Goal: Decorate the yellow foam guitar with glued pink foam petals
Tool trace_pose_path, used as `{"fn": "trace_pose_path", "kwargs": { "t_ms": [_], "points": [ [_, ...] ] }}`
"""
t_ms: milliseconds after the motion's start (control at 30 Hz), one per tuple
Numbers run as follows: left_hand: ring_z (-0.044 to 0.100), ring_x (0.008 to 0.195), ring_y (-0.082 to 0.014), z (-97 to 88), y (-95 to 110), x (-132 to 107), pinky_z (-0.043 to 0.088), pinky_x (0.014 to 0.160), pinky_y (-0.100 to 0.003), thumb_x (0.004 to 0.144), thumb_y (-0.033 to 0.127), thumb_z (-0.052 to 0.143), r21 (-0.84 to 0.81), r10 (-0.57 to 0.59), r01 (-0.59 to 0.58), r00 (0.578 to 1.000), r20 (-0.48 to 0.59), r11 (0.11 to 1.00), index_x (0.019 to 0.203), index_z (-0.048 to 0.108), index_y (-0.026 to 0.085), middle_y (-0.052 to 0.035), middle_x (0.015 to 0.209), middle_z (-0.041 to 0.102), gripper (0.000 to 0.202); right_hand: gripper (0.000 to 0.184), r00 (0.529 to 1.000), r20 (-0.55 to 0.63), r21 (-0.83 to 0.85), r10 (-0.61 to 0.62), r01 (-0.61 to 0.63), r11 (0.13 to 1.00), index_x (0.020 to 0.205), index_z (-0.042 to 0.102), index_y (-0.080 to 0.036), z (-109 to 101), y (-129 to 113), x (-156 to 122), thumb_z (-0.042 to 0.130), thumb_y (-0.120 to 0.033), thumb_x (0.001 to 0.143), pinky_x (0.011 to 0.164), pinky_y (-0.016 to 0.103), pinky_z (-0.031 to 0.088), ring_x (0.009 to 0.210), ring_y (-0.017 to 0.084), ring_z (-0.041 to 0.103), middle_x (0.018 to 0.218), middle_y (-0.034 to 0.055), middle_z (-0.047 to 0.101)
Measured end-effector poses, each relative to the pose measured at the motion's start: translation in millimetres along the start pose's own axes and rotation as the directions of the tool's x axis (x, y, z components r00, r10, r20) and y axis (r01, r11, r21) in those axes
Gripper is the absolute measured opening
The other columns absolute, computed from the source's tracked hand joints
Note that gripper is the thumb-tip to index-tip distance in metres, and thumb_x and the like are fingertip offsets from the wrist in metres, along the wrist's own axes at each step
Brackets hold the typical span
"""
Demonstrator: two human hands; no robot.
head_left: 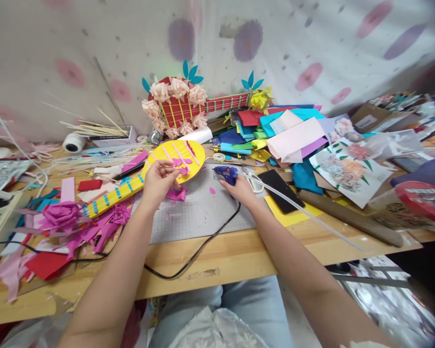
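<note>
My right hand [242, 189] is wrapped round a blue hot glue gun [225, 173], its nozzle facing left and a long clear glue stick [293, 200] trailing out of its back. With fingertips pinched together, my left hand [159, 182] holds a small magenta paper petal [183, 171]. That hand is over the edge of a yellow paper guitar [195, 166], which has pink strings, a dark red strip and magenta petals on its body. Below the fingers a magenta paper scrap [176, 194] lies on the grey cutting mat [199, 222]. One loose petal [212, 191] rests between my hands.
A red guitar [177, 107] with peach paper roses leans at the back. White-handled scissors [254, 183] and a black phone [281, 191] lie right of the glue gun. Its black cord [192, 263] loops over the table's front edge. Coloured paper [290, 137] and magenta roses [60, 216] crowd both sides.
</note>
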State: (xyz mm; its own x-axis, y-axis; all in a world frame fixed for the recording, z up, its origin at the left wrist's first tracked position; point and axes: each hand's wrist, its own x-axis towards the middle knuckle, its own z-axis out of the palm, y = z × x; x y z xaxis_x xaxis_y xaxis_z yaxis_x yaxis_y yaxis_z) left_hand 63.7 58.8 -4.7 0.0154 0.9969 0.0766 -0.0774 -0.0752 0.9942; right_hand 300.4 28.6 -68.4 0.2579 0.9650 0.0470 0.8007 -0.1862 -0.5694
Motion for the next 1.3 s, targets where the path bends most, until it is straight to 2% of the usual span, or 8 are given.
{"fn": "trace_pose_path", "kwargs": {
  "t_ms": [200, 267, 367, 467, 600, 767, 933, 1300],
  "points": [
    [0.055, 0.041, -0.0094, -27.6, 20.2, 13.5, 0.047, 0.042, -0.022, 0.057, 0.021, 0.072, 0.198, -0.019, 0.004, 0.997, 0.073, 0.980, 0.089, 0.046, 0.019, 0.0044, 0.064, 0.062, 0.041, 0.034, 0.996, -0.082, -0.184, -0.043, 0.028, 0.983, 0.092, 0.055, -0.016, -19.4, 1.3, -37.3, 0.059, -0.045, 0.075, 0.080, 0.039, 0.044, 0.100, 0.029, 0.056, 0.100, 0.0148, 0.062],
    [0.056, 0.043, -0.0098, -27.9, 24.1, 14.4, 0.045, 0.043, -0.021, 0.059, 0.023, 0.072, 0.323, -0.028, -0.032, 0.984, 0.179, 0.946, 0.091, 0.048, 0.019, 0.0036, 0.066, 0.063, 0.041, 0.026, 0.999, 0.012, -0.155, -0.052, 0.053, 0.987, 0.083, 0.052, -0.019, -22.2, -7.0, -49.1, 0.059, -0.043, 0.075, 0.072, 0.035, 0.044, 0.088, 0.025, 0.059, 0.092, 0.0095, 0.062],
    [0.056, 0.045, -0.0103, -23.9, 29.0, 13.8, 0.041, 0.043, -0.021, 0.064, 0.025, 0.068, 0.514, -0.069, -0.128, 0.935, 0.348, 0.848, 0.097, 0.051, 0.021, 0.0014, 0.071, 0.066, 0.038, 0.021, 0.979, 0.138, 0.059, -0.148, 0.141, 0.988, 0.077, 0.049, -0.022, -21.5, -28.8, -51.2, 0.059, -0.039, 0.075, 0.064, 0.029, 0.041, 0.070, 0.016, 0.057, 0.075, 0.0009, 0.060],
    [0.057, 0.048, -0.0107, -18.3, 33.5, 13.4, 0.040, 0.045, -0.021, 0.068, 0.025, 0.063, 0.612, -0.089, -0.200, 0.909, 0.407, 0.765, 0.100, 0.051, 0.022, 0.0010, 0.075, 0.068, 0.034, 0.015, 0.968, 0.086, 0.306, -0.237, 0.201, 0.931, 0.077, 0.049, -0.021, -17.7, -53.8, -35.0, 0.059, -0.032, 0.073, 0.064, 0.028, 0.041, 0.068, 0.013, 0.054, 0.074, -0.0009, 0.058],
    [0.059, 0.050, -0.0136, -14.6, 36.9, 17.4, 0.039, 0.046, -0.022, 0.068, 0.021, 0.061, 0.633, -0.061, -0.269, 0.891, 0.449, 0.726, 0.099, 0.054, 0.023, 0.0002, 0.072, 0.069, 0.031, 0.013, 0.955, 0.025, 0.580, -0.297, 0.228, 0.782, 0.077, 0.048, -0.020, -14.3, -80.9, -8.6, 0.058, -0.026, 0.071, 0.066, 0.027, 0.044, 0.069, 0.012, 0.054, 0.077, -0.0009, 0.058],
    [0.060, 0.053, -0.0164, -10.3, 41.4, 28.1, 0.039, 0.050, -0.023, 0.060, 0.018, 0.067, 0.622, -0.029, -0.356, 0.853, 0.521, 0.697, 0.095, 0.059, 0.025, 0.0009, 0.065, 0.069, 0.037, 0.020, 0.906, 0.130, 0.714, -0.404, 0.197, 0.672, 0.082, 0.049, -0.019, -17.8, -102.8, 7.9, 0.062, -0.021, 0.067, 0.070, 0.027, 0.047, 0.071, 0.011, 0.057, 0.077, -0.0022, 0.059],
    [0.059, 0.053, -0.0172, -0.6, 48.1, 33.8, 0.039, 0.054, -0.024, 0.056, 0.015, 0.069, 0.714, -0.043, -0.424, 0.844, 0.534, 0.557, 0.096, 0.060, 0.025, 0.0028, 0.060, 0.066, 0.042, 0.030, 0.820, 0.310, 0.666, -0.480, 0.174, 0.726, 0.088, 0.047, -0.020, -15.9, -110.8, 15.1, 0.064, -0.012, 0.065, 0.072, 0.029, 0.048, 0.075, 0.014, 0.062, 0.077, -0.0012, 0.065],
    [0.058, 0.052, -0.0168, 1.5, 44.0, 36.8, 0.040, 0.053, -0.024, 0.052, 0.013, 0.071, 0.742, -0.059, -0.403, 0.859, 0.509, 0.535, 0.086, 0.061, 0.024, 0.0025, 0.059, 0.065, 0.037, 0.026, 0.860, 0.273, 0.367, -0.432, 0.322, 0.873, 0.081, 0.052, -0.019, -16.4, -119.8, 18.3, 0.069, -0.016, 0.063, 0.063, 0.025, 0.041, 0.068, 0.014, 0.060, 0.073, -0.0011, 0.064]
  ]
}}
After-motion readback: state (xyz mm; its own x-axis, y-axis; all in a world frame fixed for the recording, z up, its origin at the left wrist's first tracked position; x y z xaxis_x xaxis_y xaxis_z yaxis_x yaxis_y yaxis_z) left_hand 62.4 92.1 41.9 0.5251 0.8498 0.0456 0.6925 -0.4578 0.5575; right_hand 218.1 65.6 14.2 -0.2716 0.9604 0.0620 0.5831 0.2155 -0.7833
